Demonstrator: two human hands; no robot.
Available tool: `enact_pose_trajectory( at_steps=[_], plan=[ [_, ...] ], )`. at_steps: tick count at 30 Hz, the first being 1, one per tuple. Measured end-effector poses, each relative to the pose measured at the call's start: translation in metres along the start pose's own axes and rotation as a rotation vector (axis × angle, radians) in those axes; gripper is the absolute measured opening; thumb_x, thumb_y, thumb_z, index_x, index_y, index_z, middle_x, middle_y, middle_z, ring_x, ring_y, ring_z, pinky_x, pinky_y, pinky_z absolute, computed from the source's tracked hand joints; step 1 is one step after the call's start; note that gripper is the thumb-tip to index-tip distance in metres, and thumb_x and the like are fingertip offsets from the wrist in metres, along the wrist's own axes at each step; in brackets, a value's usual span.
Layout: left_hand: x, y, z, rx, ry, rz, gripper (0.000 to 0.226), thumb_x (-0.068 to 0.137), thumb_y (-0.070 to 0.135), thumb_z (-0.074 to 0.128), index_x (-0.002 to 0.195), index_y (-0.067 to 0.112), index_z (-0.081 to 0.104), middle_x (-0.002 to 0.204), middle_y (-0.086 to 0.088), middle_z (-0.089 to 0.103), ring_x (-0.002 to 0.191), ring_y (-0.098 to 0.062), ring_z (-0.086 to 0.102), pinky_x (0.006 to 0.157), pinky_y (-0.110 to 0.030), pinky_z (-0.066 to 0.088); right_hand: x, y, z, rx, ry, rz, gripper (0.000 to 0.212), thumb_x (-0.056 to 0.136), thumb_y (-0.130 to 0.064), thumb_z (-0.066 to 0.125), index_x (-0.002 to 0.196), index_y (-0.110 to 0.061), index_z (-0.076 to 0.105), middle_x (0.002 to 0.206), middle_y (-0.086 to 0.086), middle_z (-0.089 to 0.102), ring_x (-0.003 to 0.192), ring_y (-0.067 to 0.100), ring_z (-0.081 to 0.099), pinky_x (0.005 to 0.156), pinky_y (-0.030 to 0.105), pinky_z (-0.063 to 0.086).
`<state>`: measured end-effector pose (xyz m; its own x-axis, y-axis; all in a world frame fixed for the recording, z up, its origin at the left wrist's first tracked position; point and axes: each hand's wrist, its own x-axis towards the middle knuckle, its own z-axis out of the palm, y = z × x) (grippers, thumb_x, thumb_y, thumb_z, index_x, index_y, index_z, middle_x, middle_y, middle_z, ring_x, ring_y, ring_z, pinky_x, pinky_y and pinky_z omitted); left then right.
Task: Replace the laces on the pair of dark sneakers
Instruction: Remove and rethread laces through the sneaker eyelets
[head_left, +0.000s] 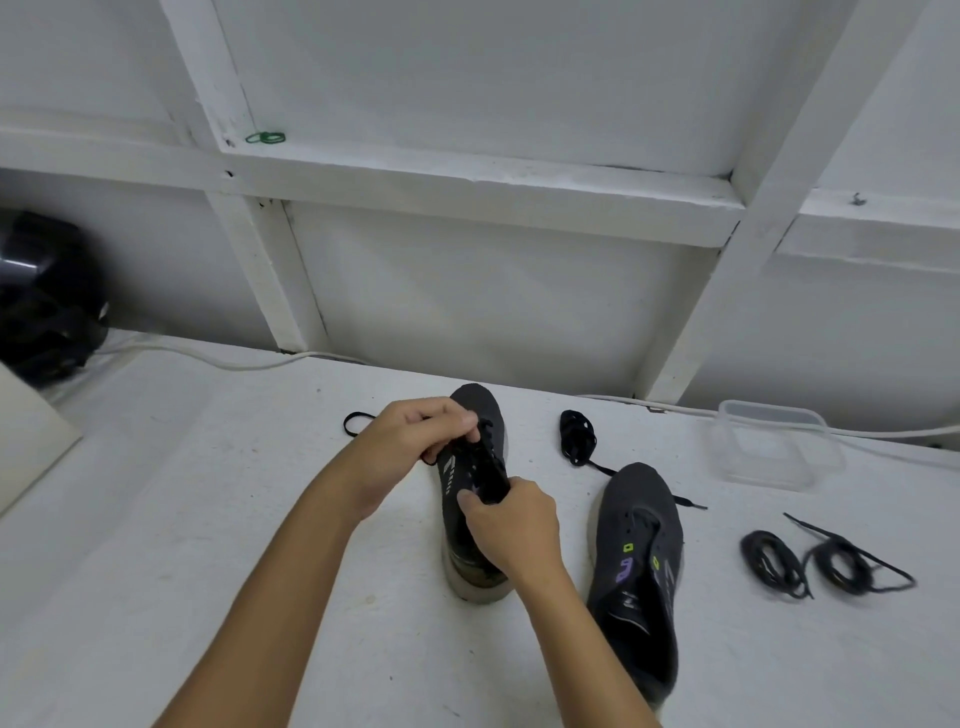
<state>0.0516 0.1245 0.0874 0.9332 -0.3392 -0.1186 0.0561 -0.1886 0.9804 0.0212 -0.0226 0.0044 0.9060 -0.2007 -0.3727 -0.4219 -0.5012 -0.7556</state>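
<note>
Both hands are on the left sneaker (470, 499), which stands toe-away near the middle of the white table (208, 519): the left hand (410, 447) curls its fingers round a black lace (358, 422) up by the eyelets, a loop of it trailing off to the left, and the right hand (511, 525) pinches the shoe's tongue, thumb on top. Just to the right lies the second sneaker (641, 571), unlaced, green and purple marks on its side. Beyond it, a bunched black lace (577, 436) sits on the tabletop, and two coiled laces (826, 564) lie further right. Near the back edge sits a clear plastic container (769, 447), with a white cable (234, 361) running along a white panelled wall (493, 291). At far left, a dark glossy object (47, 296) is cut off by the frame and hard to identify. Exactly which eyelet the lace passes through is hidden by the fingers.
</note>
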Motion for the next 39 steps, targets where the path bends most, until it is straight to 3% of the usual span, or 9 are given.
enact_pose_trajectory(
  at_steps=[5,7,10,15,18,21,25,30,39],
  plan=[
    [-0.013,0.002,-0.001,0.347,-0.257,-0.075,0.02,0.088,0.046,0.066,0.082,0.032,0.079,0.094,0.014,0.067,0.082,0.001,0.06,0.079,-0.028,0.045,0.014,0.001,-0.034,-0.124,-0.198,-0.028,0.019,0.087,-0.036,0.07,0.103,-0.024,0.07,0.09,-0.005,0.07,0.073,0.002,0.061,0.048,0.01,0.039],
    [-0.019,-0.003,0.009,0.501,-0.277,-0.081,0.017,0.089,0.047,0.066,0.086,0.037,0.079,0.095,0.015,0.064,0.09,-0.002,0.062,0.088,-0.033,0.05,0.023,0.003,-0.052,-0.163,-0.233,-0.049,0.03,0.09,-0.019,0.064,0.118,-0.025,0.07,0.104,-0.002,0.073,0.081,0.008,0.064,0.062,0.009,0.047],
    [-0.027,-0.011,0.035,0.594,-0.257,-0.059,0.019,0.092,0.042,0.065,0.091,0.028,0.078,0.097,0.009,0.064,0.091,-0.006,0.061,0.091,-0.038,0.05,0.036,0.001,-0.069,-0.161,-0.177,-0.059,0.04,0.096,-0.01,0.051,0.132,-0.02,0.065,0.126,0.001,0.069,0.107,0.018,0.068,0.096,0.036,0.056],
    [-0.031,-0.012,0.047,0.57,-0.368,-0.056,0.028,0.091,0.049,0.064,0.114,0.036,0.073,0.105,0.022,0.068,0.095,0.008,0.063,0.09,-0.022,0.051,0.052,-0.005,-0.07,-0.177,-0.151,-0.141,0.027,0.099,-0.02,0.054,0.12,-0.023,0.072,0.118,-0.003,0.071,0.106,0.016,0.069,0.098,0.041,0.056],
    [-0.026,-0.009,0.041,0.398,-0.244,-0.058,0.018,0.093,0.045,0.063,0.103,0.037,0.075,0.088,0.022,0.073,0.081,0.006,0.069,0.078,-0.017,0.054,0.058,-0.007,-0.067,-0.169,-0.16,-0.187,0.024,0.099,-0.022,0.056,0.115,-0.023,0.074,0.108,-0.004,0.073,0.099,0.013,0.071,0.093,0.038,0.058],
    [-0.007,-0.021,0.029,0.378,0.068,-0.046,0.016,0.094,0.038,0.062,0.087,0.032,0.075,0.079,0.014,0.073,0.068,0.0,0.069,0.065,-0.016,0.051,0.065,-0.01,-0.064,-0.204,-0.1,-0.282,0.021,0.1,-0.023,0.058,0.111,-0.024,0.075,0.096,-0.011,0.072,0.092,0.006,0.068,0.073,0.013,0.049],
    [0.026,-0.051,0.018,0.465,0.363,-0.091,0.012,0.092,0.032,0.066,0.088,0.029,0.077,0.079,0.017,0.073,0.073,0.005,0.063,0.064,-0.007,0.041,0.073,-0.019,-0.057,-0.261,-0.04,-0.4,0.019,0.1,-0.023,0.06,0.107,-0.025,0.077,0.084,-0.02,0.064,0.075,-0.009,0.056,0.057,-0.001,0.037],
    [0.054,-0.077,0.019,0.522,0.421,-0.133,0.011,0.091,0.028,0.068,0.096,0.026,0.078,0.094,0.01,0.076,0.087,-0.006,0.067,0.081,-0.021,0.05,0.081,-0.028,-0.045,-0.354,-0.073,-0.43,0.018,0.098,-0.023,0.063,0.109,-0.021,0.077,0.105,-0.002,0.075,0.094,0.014,0.066,0.08,0.02,0.045],
    [0.068,-0.077,0.027,0.733,0.398,-0.205,0.012,0.087,0.035,0.071,0.095,0.03,0.079,0.093,0.006,0.076,0.091,-0.017,0.068,0.075,-0.028,0.053,0.089,-0.035,-0.037,-0.458,-0.074,-0.426,0.013,0.095,-0.023,0.066,0.099,-0.021,0.078,0.099,0.0,0.075,0.092,0.019,0.066,0.082,0.029,0.051]
  ],
)
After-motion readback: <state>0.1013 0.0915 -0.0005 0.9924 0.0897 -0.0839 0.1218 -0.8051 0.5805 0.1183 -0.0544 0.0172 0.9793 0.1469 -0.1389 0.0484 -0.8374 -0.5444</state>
